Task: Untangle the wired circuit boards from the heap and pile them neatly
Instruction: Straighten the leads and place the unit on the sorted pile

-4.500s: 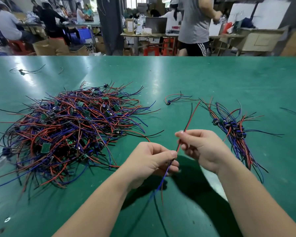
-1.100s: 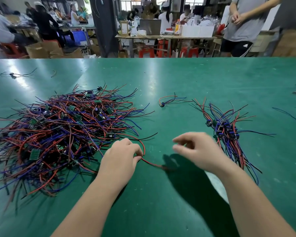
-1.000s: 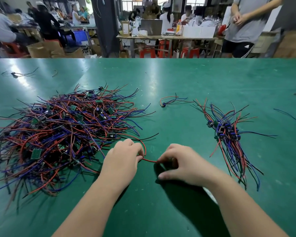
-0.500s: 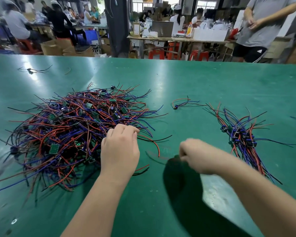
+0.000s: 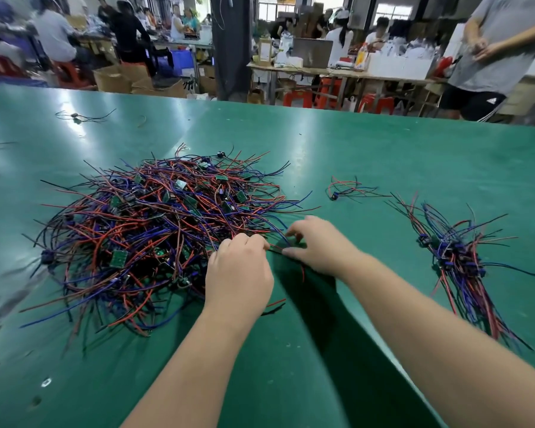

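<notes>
Heap: left tabletop. Light, limp, snag-prone wires; small stiff boards, likely best gripped there. Left hand curled on wires at heap's right edge; right hand grip unclear. Pile right.

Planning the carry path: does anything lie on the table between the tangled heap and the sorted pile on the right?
Nothing blocks the near path: bare green table separates the heap from the sorted pile. One loose wired board lies in the gap, but farther back.
</notes>
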Available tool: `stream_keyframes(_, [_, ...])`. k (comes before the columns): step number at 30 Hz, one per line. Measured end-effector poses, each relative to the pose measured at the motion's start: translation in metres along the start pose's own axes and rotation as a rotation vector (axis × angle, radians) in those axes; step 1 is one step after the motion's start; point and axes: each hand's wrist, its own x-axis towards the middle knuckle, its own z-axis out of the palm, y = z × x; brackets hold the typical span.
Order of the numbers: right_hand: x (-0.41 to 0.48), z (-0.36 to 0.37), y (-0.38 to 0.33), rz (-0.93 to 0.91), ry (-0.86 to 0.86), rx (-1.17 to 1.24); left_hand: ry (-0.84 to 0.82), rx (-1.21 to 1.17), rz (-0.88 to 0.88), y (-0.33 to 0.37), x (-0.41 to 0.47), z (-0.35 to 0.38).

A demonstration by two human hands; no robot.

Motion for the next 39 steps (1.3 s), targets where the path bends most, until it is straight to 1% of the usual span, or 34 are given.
stream_keyframes(2, [-0.005,0.014,-0.009,0.039,0.098,0.011,-0.036,-0.017,-0.016,-0.002,-0.001,0.001])
stream_keyframes(3, [-0.008,0.017,-0.010,0.053,0.156,-0.030,-0.049,-0.019,-0.025,-0.003,0.000,0.002])
stream_keyframes(5, [-0.014,0.019,-0.012,0.045,0.220,-0.140,-0.073,-0.012,-0.043,-0.004,0.001,0.003])
stream_keyframes(12, [-0.036,0.013,-0.015,0.047,0.211,-0.255,-0.141,0.013,-0.061,-0.006,0.002,0.007])
stream_keyframes(14, [-0.044,0.007,-0.013,0.094,0.251,-0.113,-0.148,0.011,-0.070,-0.006,0.003,0.006])
stream_keyframes(17, [-0.060,-0.006,-0.006,0.162,0.330,0.281,-0.131,0.020,-0.058,-0.004,0.002,0.005])
stream_keyframes(18, [-0.067,-0.010,-0.005,0.163,0.334,0.439,-0.123,-0.019,-0.060,-0.002,0.002,0.004])
stream_keyframes(19, [-0.075,-0.014,-0.004,0.150,0.321,0.592,-0.126,-0.121,-0.078,0.001,0.002,0.004])
stream_keyframes(20, [-0.083,-0.017,-0.004,0.126,0.287,0.724,-0.143,-0.305,-0.127,0.005,0.004,0.002])
stream_keyframes(21, [-0.091,-0.018,-0.005,0.098,0.239,0.818,-0.168,-0.552,-0.198,0.010,0.006,0.001])
stream_keyframes(23, [-0.104,-0.017,-0.005,0.052,0.135,0.891,-0.222,-1.007,-0.319,0.020,0.006,-0.003])
stream_keyframes(24, [-0.108,-0.014,-0.005,0.041,0.097,0.905,-0.248,-1.154,-0.332,0.023,0.005,-0.004])
stream_keyframes(27, [-0.116,-0.008,-0.003,0.032,0.016,1.034,-0.309,-1.445,-0.336,0.028,-0.001,-0.006])
stream_keyframes(29, [-0.121,-0.007,-0.001,0.014,-0.046,1.129,-0.337,-1.547,-0.349,0.029,-0.003,-0.008])
stream_keyframes(31, [-0.123,-0.007,0.002,0.013,-0.082,1.171,-0.333,-1.581,-0.340,0.030,-0.005,-0.010])
stream_keyframes(32, [-0.123,-0.007,0.003,0.036,-0.057,1.182,-0.324,-1.572,-0.328,0.031,-0.005,-0.011])
stream_keyframes(33, [-0.122,-0.007,0.005,0.078,0.003,1.204,-0.309,-1.535,-0.299,0.031,-0.006,-0.011])
stream_keyframes(35, [-0.117,-0.006,0.008,0.173,0.143,1.309,-0.262,-1.376,-0.205,0.031,-0.009,-0.009])
stream_keyframes(36, [-0.114,-0.006,0.010,0.196,0.182,1.369,-0.245,-1.280,-0.162,0.032,-0.010,-0.007])
stream_keyframes(39, [-0.111,-0.005,0.008,0.166,0.182,1.471,-0.255,-1.117,-0.097,0.034,-0.016,0.001])
